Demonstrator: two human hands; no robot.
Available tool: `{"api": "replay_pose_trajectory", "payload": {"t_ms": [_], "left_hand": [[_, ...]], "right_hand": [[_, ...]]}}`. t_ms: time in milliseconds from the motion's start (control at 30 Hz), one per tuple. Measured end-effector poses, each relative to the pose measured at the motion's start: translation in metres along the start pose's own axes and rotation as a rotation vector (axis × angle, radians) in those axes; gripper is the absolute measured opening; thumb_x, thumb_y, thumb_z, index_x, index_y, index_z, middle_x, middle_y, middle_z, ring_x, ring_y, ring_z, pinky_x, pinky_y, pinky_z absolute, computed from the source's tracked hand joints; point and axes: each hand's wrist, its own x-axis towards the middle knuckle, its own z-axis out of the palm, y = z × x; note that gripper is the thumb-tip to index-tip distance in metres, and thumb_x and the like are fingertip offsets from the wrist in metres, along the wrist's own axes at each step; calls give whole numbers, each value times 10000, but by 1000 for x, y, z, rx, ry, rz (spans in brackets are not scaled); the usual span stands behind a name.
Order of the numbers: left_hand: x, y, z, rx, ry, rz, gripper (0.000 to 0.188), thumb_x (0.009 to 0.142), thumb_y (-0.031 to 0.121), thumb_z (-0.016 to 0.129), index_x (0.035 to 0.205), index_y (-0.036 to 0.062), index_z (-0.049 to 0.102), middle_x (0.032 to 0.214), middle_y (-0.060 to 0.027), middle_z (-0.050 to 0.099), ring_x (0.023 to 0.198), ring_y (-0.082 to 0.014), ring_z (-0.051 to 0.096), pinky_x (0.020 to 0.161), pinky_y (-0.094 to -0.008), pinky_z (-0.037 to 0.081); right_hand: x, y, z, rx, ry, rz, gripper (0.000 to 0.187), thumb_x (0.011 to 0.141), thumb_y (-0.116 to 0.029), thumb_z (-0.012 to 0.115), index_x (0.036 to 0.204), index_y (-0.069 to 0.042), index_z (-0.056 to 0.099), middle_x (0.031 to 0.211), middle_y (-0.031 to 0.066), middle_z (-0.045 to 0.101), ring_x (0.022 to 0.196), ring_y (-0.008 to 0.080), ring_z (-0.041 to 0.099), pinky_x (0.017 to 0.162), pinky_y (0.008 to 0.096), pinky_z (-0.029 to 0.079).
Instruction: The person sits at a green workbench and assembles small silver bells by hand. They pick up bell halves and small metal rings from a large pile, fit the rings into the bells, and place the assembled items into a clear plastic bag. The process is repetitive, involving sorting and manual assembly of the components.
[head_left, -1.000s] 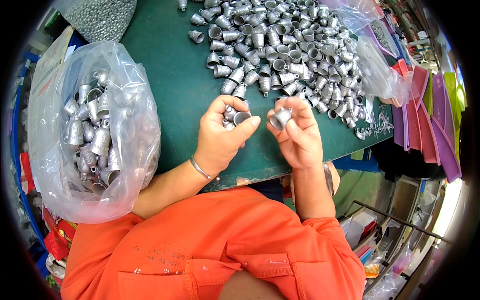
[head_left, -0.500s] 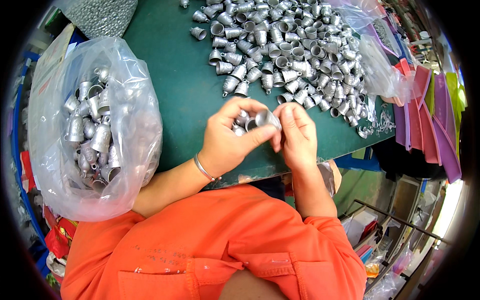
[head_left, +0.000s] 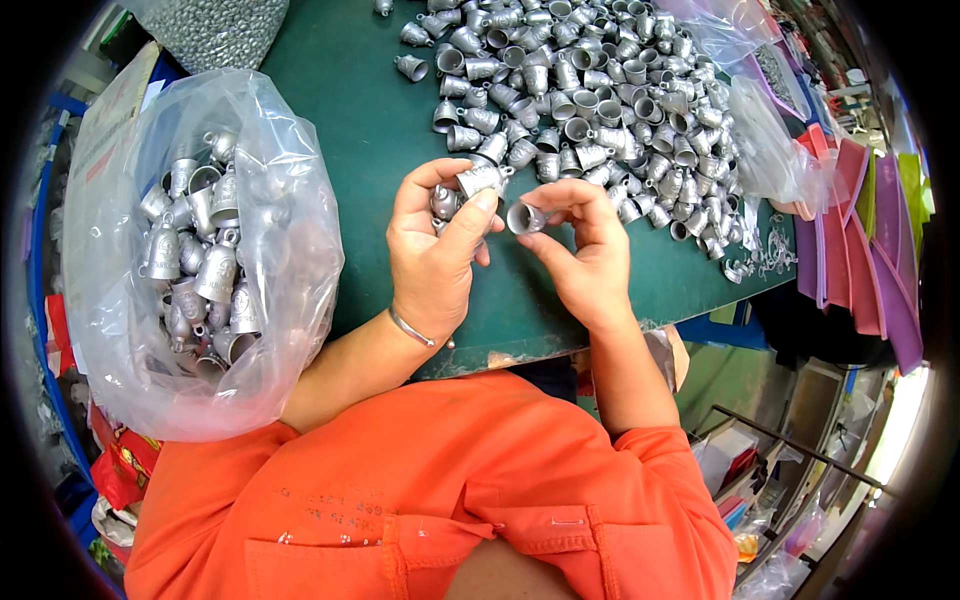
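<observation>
An orange shirt fills the bottom of the frame. Beyond it, at the centre, half a second ago both hands met at one blurred bell; now a gap separates them and each has a bell of its own. The left hand pinches an upper bell between thumb and forefinger, its loop toward the right, while smaller-looking bells sit in the curled fingers; how many is hidden. The right hand holds a second bell in a narrow pinch, its open mouth now turned left.

At the left of the frame a clear plastic bag of grey bells stands in front of the left elbow and hides it. Past the hands, the green table carries a heap of bells across the upper centre, its near edge just beyond the right fingertips. Purple and pink strips stand at the right; a bag of small silvery pieces lies at the upper left
</observation>
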Motion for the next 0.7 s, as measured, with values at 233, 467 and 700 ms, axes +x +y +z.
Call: {"api": "replay_pose_trajectory", "payload": {"t_ms": [233, 467, 700], "left_hand": [[-1, -1, -1, 24, 2, -36, 307, 837, 85, 589, 1116, 51, 466, 886, -65, 563, 704, -110, 580, 482, -198, 424], [-1, -2, 0, 33, -3, -63, 304, 832, 90, 594, 1106, 48, 469, 887, -68, 566, 693, -110, 576, 478, -199, 426], [-1, -3, 0, 1, 3, -60, 299, 820, 100, 633, 1082, 51, 497, 880, -44, 585, 687, -86, 574, 467, -180, 407]], "right_hand": [[-14, 0, -8, 689, -11, 112, 459, 723, 82, 671, 1109, -36, 451, 1060, 133, 595, 1013, 205, 579, 832, 298, 454], [-15, -2, -13, 1249, -75, 364, 374, 858, -91, 585, 1199, -27, 446, 1077, 172, 580, 927, 201, 567, 748, 291, 461], [-14, 4, -16, 1433, -71, 474, 418, 912, -133, 488, 1269, 60, 385, 1079, 197, 541, 835, 183, 549, 706, 266, 470]]}}
